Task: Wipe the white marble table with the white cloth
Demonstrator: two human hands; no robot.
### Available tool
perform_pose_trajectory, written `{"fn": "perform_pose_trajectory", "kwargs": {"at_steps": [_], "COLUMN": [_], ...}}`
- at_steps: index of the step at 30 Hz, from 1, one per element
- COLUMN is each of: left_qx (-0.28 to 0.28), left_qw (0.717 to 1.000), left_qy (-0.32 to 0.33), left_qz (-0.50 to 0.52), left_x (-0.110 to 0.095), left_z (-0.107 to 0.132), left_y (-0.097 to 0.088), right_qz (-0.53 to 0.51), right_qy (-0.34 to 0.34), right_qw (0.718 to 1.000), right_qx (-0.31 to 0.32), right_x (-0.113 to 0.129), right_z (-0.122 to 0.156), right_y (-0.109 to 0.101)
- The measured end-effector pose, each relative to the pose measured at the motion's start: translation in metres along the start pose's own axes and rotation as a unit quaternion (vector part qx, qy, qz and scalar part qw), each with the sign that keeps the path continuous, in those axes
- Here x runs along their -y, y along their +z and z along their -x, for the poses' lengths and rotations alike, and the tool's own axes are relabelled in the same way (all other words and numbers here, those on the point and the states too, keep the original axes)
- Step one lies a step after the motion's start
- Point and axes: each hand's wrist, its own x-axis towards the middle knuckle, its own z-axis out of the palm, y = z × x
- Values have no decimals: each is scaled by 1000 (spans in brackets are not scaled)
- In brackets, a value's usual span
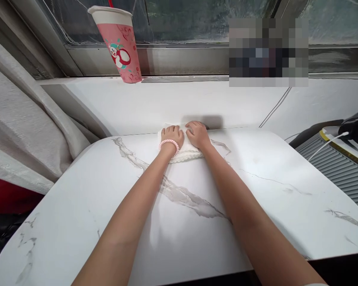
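Observation:
A white cloth (185, 155) with a scalloped, lace-like border lies bunched on the white marble-patterned table (197, 246), close to its far edge. My left hand (173, 136) grips its left part from above, fingers bent over the fabric; a pink coiled band (169, 143) circles that wrist. On the other side of the cloth, my right hand (197, 134) has its fingers curled down on the fabric by the wall. A narrow strip of cloth shows between the two hands. The fingertips of both are partly hidden.
A pink paper cup (121, 47) with a red straw stands on the window ledge. Pale curtain (26, 107) hangs at the left. On the right are a grey ribbed surface (331, 159), a white cable (328, 145) and dark items. A blurred patch covers part of the window.

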Motion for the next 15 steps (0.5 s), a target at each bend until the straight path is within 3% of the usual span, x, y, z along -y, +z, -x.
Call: {"fn": "perform_pose_trajectory", "kwargs": {"at_steps": [15], "left_qx": [12], "left_qw": [1000], "left_qy": [-9], "left_qz": [-2], "left_x": [-3], "left_z": [4], "left_y": [-4], "right_qz": [3], "right_qy": [20], "right_qw": [1000], "right_qx": [2], "right_x": [-6], "right_z": [1], "right_y": [2]}}
